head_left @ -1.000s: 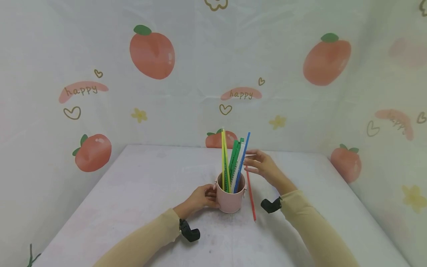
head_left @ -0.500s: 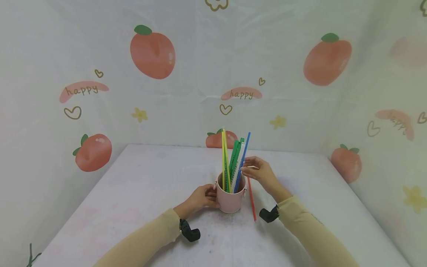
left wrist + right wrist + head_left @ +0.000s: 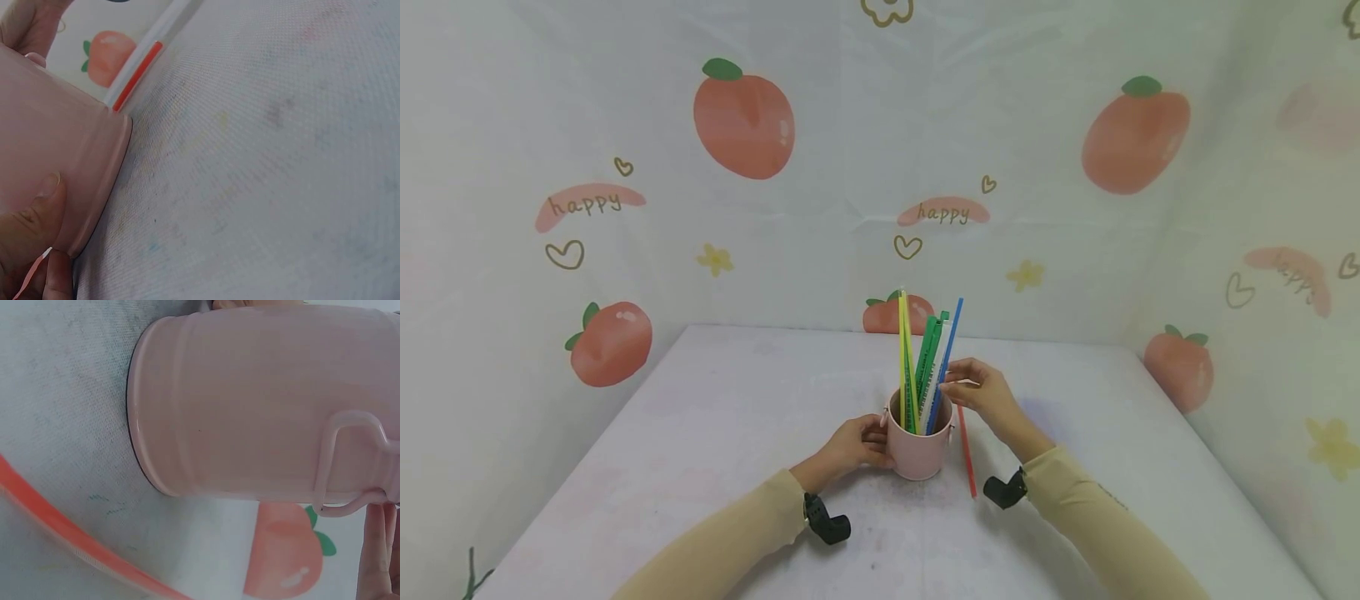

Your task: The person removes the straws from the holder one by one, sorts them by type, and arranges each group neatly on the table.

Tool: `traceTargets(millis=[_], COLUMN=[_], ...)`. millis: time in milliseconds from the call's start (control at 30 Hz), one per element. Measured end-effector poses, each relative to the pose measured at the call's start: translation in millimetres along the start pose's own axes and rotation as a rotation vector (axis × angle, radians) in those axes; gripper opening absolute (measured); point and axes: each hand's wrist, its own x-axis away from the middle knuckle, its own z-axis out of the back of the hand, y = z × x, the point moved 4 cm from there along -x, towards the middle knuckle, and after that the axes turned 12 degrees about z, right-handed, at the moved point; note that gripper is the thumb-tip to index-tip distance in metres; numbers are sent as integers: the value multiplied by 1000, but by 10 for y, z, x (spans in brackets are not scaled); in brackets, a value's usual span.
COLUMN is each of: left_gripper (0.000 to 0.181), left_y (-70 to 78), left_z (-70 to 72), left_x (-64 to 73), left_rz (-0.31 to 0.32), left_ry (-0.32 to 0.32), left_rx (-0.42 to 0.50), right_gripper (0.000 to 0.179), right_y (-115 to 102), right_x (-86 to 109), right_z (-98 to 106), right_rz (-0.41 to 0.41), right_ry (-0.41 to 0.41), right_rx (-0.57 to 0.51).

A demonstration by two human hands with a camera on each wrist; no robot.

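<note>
The white wall point(image 3: 820, 125), printed with peaches, encloses the pale, smudged surface point(image 3: 722, 400) at left, rear and right. Left hand point(image 3: 850, 444): thumb and fingers gripping the cup point(image 3: 919, 457). Cup: upright on the surface, containing yellow sticks point(image 3: 902, 350), green sticks point(image 3: 927, 346) and a blue stick point(image 3: 952, 333). Red stick point(image 3: 967, 458): lying beside the cup. Right hand point(image 3: 987, 393): fingertips at the blue stick; pinch cannot be confirmed.

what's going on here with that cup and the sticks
A person's left hand holds the pink cup from its left side, upright on the table. The right hand is up by the cup's right rim, its fingers at the blue stick; whether they grip it isn't clear. Yellow sticks, green sticks and a white one stand in the cup too, while a red stick lies outside, to the right.
</note>
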Motion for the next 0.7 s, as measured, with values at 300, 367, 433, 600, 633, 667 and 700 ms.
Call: traceTargets(millis=[300,367,433,600,633,667,700], left_gripper=[59,59,59,59,59,59,59], left_y=[-1,0,-1,6,9,13,15], left_z=[-2,-2,-3,-8,-10,-12,-14], left_x=[0,-1,-2,3,5,8,11], left_rz=[-1,-3,-5,-3,-5,-5,-5], left_ry=[-1,-1,-1,3,2,2,2], left_rx=[3,0,-1,-1,-2,0,2], right_gripper=[39,39,38,36,36,35,35], right_y=[-30,-40,-43,-37,-34,-33,-30], right_x=[10,12,12,4,2,0,-2], right_z=[-23,-23,-25,-31,-32,-32,-32], right_rz=[-1,1,4,11,9,8,7], right_ry=[20,24,23,25,28,29,31], right_rx=[29,26,30,40,38,38,37])
